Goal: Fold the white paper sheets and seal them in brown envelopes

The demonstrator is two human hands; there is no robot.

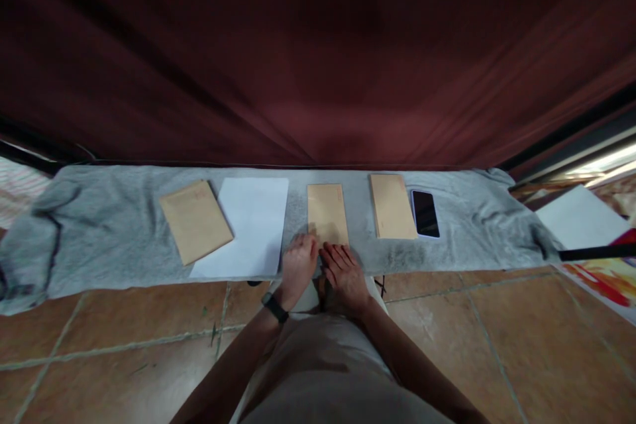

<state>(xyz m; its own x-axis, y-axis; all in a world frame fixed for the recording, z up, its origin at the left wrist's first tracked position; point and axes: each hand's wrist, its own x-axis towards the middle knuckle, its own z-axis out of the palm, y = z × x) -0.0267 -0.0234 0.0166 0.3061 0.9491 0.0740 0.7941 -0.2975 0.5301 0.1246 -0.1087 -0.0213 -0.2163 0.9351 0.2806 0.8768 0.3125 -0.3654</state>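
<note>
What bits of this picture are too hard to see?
Head view only.
Near end of the middle envelope: under the left hand and right hand.
Any writing on it: too small, dim.
Phone screen: dark.
White paper, far right: partly behind a black bar.

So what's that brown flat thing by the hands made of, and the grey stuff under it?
The brown envelope looks like matte kraft paper: flat, sharp-edged. The grey cover seems soft fabric, perhaps fleece: it wrinkles and bunches at both ends.

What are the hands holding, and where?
Right hand lies flat on the middle tan paper envelope, near end; whether the left hand grips it is unclear.
</note>
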